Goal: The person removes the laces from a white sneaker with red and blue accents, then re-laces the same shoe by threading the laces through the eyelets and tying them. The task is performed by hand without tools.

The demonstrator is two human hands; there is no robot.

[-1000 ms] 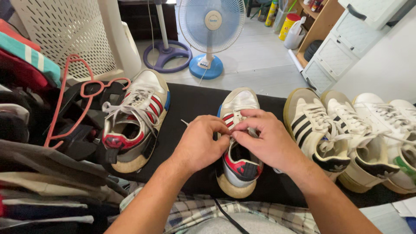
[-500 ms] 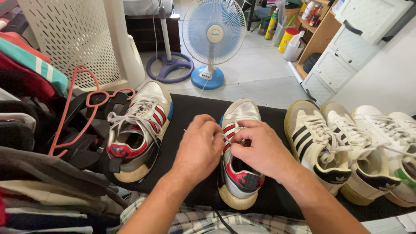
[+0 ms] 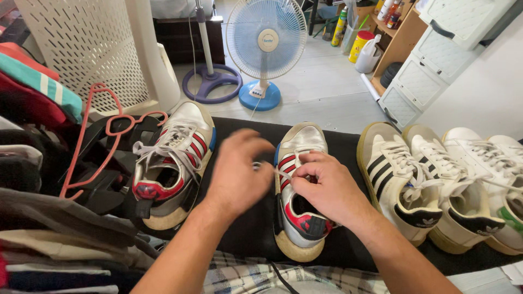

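Observation:
A white sneaker with red stripes [image 3: 298, 142] lies on a black cloth [image 3: 248, 228], toe pointing away from me. My right hand [image 3: 327, 188] rests over its tongue and pinches the white lace [image 3: 283, 175]. My left hand [image 3: 237, 171] is blurred just left of the shoe, fingers curled on a lace end drawn out to the left. The matching sneaker [image 3: 171, 158] sits further left with loose laces.
Three more white sneakers, black-striped [image 3: 400, 179], plain [image 3: 452, 188] and green-heeled [image 3: 498, 169], line the right. Folded clothes and a pink hanger [image 3: 90, 136] fill the left. Beyond stand a blue fan [image 3: 266, 49], a white perforated basket [image 3: 87, 49] and a white drawer unit [image 3: 436, 60].
My left hand has pulled away leftward from the shoe, drawing the lace out. My right hand stays on the tongue. The view has tilted down slightly.

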